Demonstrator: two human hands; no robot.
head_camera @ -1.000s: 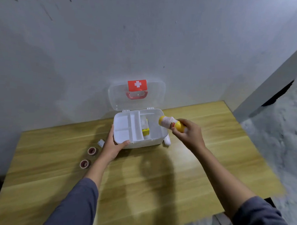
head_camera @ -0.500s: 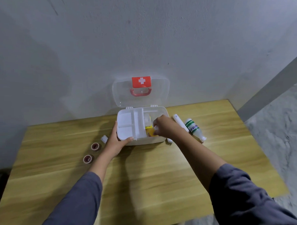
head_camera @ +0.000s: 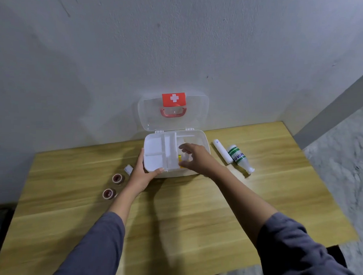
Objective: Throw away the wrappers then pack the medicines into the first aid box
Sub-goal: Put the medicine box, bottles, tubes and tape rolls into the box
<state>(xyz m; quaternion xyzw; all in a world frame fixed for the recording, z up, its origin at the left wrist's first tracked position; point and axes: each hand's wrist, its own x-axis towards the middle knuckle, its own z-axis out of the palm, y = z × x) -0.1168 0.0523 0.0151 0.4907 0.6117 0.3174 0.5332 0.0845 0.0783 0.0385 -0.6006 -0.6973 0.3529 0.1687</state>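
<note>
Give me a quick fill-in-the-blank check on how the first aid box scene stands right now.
1. The lid of the first aid box is ____.
2. The left hand grips the box's ____ side.
3. The green-labelled bottle lies on the table to the ____ of the box.
4. ____ round tape rolls lie left of the box.

Missing: open; left; right; two

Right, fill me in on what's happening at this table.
A person is packing a first aid box, its lid open against the wall. The left hand steadies the box's front left corner; the right hand is over the right compartment, fingers spread. A white roll, a bottle and two tape rolls lie outside.
</note>
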